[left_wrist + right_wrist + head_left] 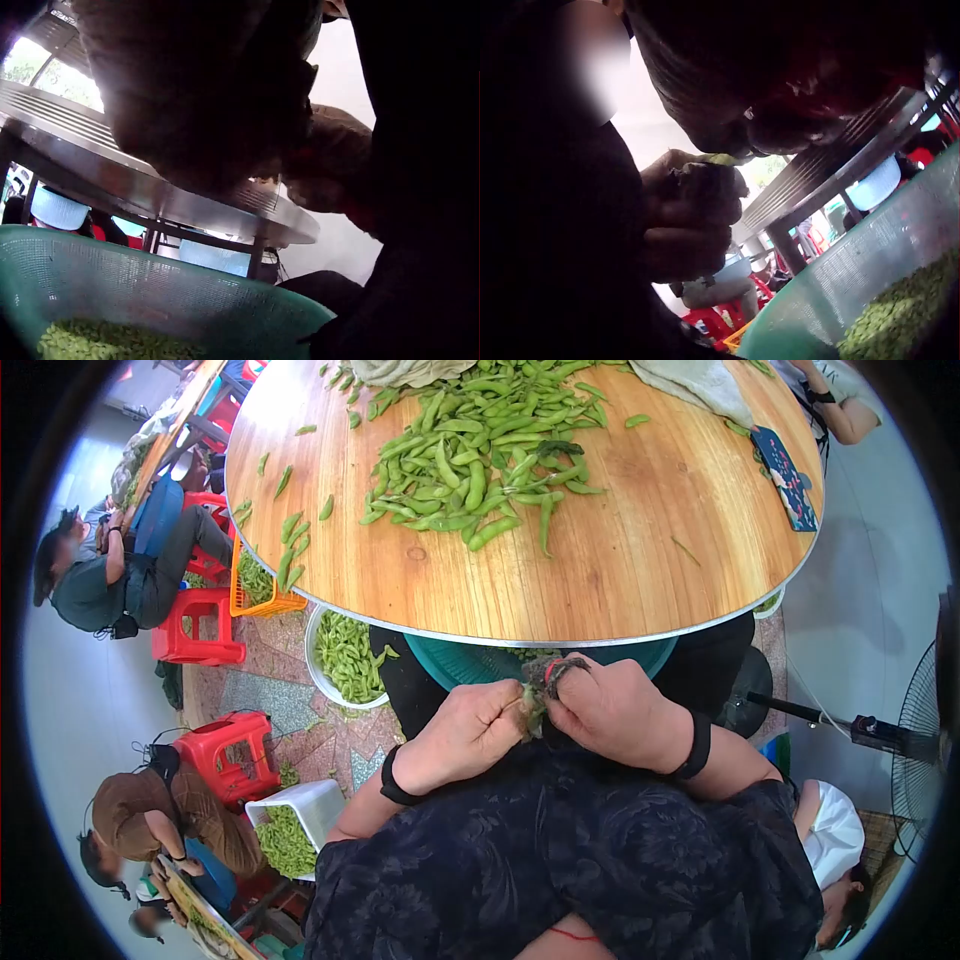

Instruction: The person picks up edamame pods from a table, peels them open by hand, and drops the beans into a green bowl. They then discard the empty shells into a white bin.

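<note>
Both hands meet in front of the lap, just below the table edge. The left hand (470,732) has its fingers curled and pinches a green edamame pod (721,159). Touching the other end of the pod is the right hand (622,712), its fingers bent close against the left fingertips; a dark wrap with a red band (550,670) covers its finger. Most of the pod is hidden by the fingers. Under the hands stands a green mesh basket (172,281) holding shelled green beans (900,319). A large heap of edamame pods (465,455) lies on the round wooden table (640,560).
Cloths (690,385) and a dark patterned phone-like object (785,478) lie on the table. Left of the lap stand a white basin (318,660) and a white bin (325,815) of pods, red stools (200,625) and an orange crate (240,595). A fan (915,740) stands at right.
</note>
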The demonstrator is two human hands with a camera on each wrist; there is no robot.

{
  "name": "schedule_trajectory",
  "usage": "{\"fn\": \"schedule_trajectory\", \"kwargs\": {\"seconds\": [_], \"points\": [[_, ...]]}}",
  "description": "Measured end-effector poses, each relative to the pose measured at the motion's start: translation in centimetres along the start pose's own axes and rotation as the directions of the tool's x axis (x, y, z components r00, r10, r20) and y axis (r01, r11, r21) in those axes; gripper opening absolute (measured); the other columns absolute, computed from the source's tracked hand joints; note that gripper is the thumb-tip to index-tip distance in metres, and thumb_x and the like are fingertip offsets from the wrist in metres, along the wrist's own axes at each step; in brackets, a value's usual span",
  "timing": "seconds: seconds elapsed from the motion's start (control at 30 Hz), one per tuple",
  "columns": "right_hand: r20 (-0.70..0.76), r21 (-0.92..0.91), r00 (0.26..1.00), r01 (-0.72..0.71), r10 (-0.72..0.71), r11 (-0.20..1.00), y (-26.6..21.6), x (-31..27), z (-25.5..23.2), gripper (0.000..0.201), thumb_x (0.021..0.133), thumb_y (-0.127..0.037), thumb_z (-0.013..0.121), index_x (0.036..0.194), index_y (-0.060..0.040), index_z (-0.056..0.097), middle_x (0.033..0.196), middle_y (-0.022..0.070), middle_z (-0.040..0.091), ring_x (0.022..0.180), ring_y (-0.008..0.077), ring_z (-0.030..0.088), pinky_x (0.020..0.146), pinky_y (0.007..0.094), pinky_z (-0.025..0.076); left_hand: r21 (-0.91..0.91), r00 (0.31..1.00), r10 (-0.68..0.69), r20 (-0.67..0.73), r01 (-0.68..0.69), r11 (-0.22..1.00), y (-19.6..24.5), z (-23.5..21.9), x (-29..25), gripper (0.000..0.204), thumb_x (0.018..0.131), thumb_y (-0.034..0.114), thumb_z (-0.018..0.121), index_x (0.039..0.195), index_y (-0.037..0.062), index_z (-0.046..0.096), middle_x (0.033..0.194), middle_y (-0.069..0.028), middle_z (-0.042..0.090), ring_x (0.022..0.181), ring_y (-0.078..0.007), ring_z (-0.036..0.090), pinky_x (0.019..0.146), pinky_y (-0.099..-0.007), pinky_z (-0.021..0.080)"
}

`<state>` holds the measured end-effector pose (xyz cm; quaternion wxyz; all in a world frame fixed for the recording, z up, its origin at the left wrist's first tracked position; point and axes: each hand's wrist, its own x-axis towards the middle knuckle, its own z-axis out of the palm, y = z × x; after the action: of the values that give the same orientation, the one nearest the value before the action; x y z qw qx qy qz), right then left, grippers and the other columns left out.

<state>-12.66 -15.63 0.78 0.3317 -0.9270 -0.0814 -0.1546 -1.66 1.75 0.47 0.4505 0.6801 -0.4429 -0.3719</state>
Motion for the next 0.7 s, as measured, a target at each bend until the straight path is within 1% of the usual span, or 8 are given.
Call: {"fn": "schedule_trajectory", "kwargs": {"seconds": [0.07, 0.13, 0.3, 0.37, 0.43, 0.5, 0.63, 0.7], "points": [[0.075, 0.082, 0.997, -0.014, 0.008, 0.997, 0.2, 0.1, -0.1, 0.019, 0.075, -0.008, 0.066, 0.086, -0.0026, 0.052, 0.069, 0.0132, 0.055, 0.056, 0.0316, 0.058, 0.047, 0.0376, 0.046, -0.074, 0.999, -0.007, 0.045, 0.01, 0.997, 0.2, -0.2, 0.0, 0.026, 0.094, 0.02, 0.047, 0.076, 0.0012, 0.052, 0.067, -0.0108, 0.057, 0.06, -0.0249, 0.057, 0.055, -0.0342, 0.044], [0.133, 0.025, 0.99, -0.048, 0.044, 0.999, 0.7, -0.2, 0.2, 0.019, 0.075, -0.009, 0.066, 0.087, -0.0027, 0.052, 0.069, 0.0129, 0.055, 0.057, 0.0315, 0.058, 0.047, 0.0379, 0.046, -0.155, 0.99, -0.018, 0.141, 0.039, 0.987, 0.0, -0.3, 0.0, 0.029, 0.094, 0.022, 0.049, 0.073, 0.0013, 0.052, 0.066, -0.0109, 0.058, 0.058, -0.0243, 0.057, 0.056, -0.0328, 0.045], [0.158, -0.13, 0.977, -0.125, 0.145, 0.984, 0.3, -0.3, -0.8, 0.015, 0.079, -0.009, 0.062, 0.089, -0.0032, 0.053, 0.073, 0.0117, 0.056, 0.063, 0.0288, 0.06, 0.051, 0.035, 0.049, -0.013, 0.995, -0.084, 0.05, 0.085, 0.996, -1.4, -0.1, -0.1, 0.029, 0.095, 0.022, 0.048, 0.074, 0.0019, 0.052, 0.064, -0.0118, 0.056, 0.058, -0.0274, 0.057, 0.055, -0.0335, 0.044], [0.126, -0.008, 0.989, -0.074, 0.075, 0.997, -0.6, 0.3, -1.6, 0.016, 0.08, -0.012, 0.063, 0.084, -0.0037, 0.05, 0.073, 0.0114, 0.056, 0.065, 0.0286, 0.061, 0.052, 0.035, 0.05, 0.061, 0.997, -0.068, 0.035, 0.066, 0.996, -1.3, 0.2, 0.1, 0.028, 0.095, 0.021, 0.048, 0.075, 0.002, 0.053, 0.064, -0.0129, 0.055, 0.059, -0.0292, 0.057, 0.054, -0.0345, 0.044], [0.134, 0.03, 0.987, -0.096, 0.091, 0.995, -0.5, 0.3, -1.1, 0.019, 0.08, -0.014, 0.064, 0.081, -0.0038, 0.048, 0.072, 0.0131, 0.057, 0.065, 0.0304, 0.061, 0.053, 0.0367, 0.05, -0.06, 1.0, -0.02, 0.011, 0.021, 0.998, -0.6, 0.3, 0.4, 0.023, 0.092, 0.019, 0.05, 0.075, 0.0022, 0.051, 0.065, -0.0157, 0.053, 0.061, -0.0339, 0.056, 0.054, -0.038, 0.043], [0.22, 0.122, 0.971, -0.121, 0.092, 0.985, 0.2, 0.3, -0.9, 0.019, 0.08, -0.014, 0.064, 0.082, -0.0034, 0.049, 0.068, 0.0145, 0.057, 0.064, 0.0328, 0.061, 0.053, 0.0387, 0.049, -0.023, 1.0, 0.012, 0.021, -0.012, 1.0, -1.1, 0.5, 0.4, 0.021, 0.09, 0.018, 0.051, 0.076, 0.0024, 0.051, 0.066, -0.0169, 0.053, 0.062, -0.035, 0.056, 0.054, -0.0391, 0.043], [0.306, 0.071, 0.949, -0.095, 0.068, 0.993, -0.6, 0.8, -1.4, 0.021, 0.08, -0.016, 0.063, 0.081, -0.0019, 0.047, 0.062, 0.0143, 0.055, 0.06, 0.0324, 0.061, 0.051, 0.0391, 0.049, 0.107, 0.998, 0.06, 0.021, -0.062, 0.992, -1.0, 0.6, 0.0, 0.017, 0.084, 0.015, 0.054, 0.074, 0.0025, 0.051, 0.067, -0.0193, 0.052, 0.063, -0.0381, 0.055, 0.054, -0.0402, 0.043], [0.326, 0.053, 0.943, -0.089, 0.067, 0.995, -0.7, 1.0, -1.2, 0.021, 0.079, -0.016, 0.063, 0.08, -0.002, 0.047, 0.062, 0.014, 0.055, 0.059, 0.0318, 0.061, 0.051, 0.0388, 0.049, 0.052, 0.999, 0.043, 0.023, -0.044, 0.998, -1.1, 0.7, -0.1, 0.017, 0.083, 0.014, 0.054, 0.073, 0.0021, 0.05, 0.066, -0.0193, 0.052, 0.063, -0.0384, 0.055, 0.054, -0.0402, 0.043]]}}
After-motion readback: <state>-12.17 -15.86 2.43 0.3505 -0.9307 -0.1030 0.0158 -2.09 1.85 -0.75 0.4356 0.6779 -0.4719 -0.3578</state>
